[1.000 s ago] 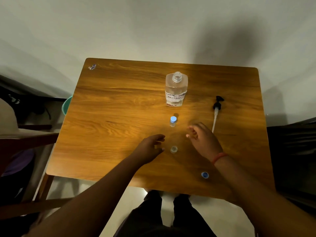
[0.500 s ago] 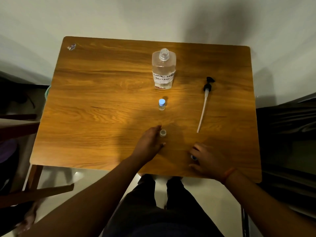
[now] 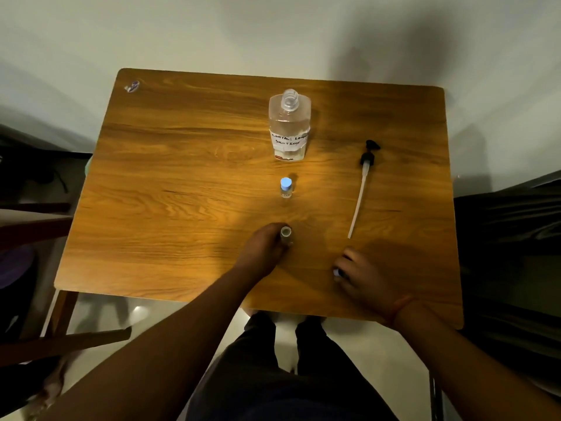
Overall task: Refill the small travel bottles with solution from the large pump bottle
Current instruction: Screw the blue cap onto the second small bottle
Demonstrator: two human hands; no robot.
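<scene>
The uncapped travel bottle [image 3: 285,235] is gripped upright on the table [image 3: 182,183] by the curled left hand [image 3: 264,249]. A pale cap [image 3: 336,272] is pinched by the right hand [image 3: 365,276], nearer the table's front edge. Beyond stand the capped travel bottle [image 3: 286,187] and the large bottle [image 3: 289,126], its pump [image 3: 362,183] laid alongside.

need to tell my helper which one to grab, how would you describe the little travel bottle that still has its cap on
Start at the large clear bottle with the handwritten label at the far middle of the wooden table. Just nearer than it stands a tiny bottle. Its pale blue cap sets it apart; the open small bottle nearer still is held by the left hand.
</scene>
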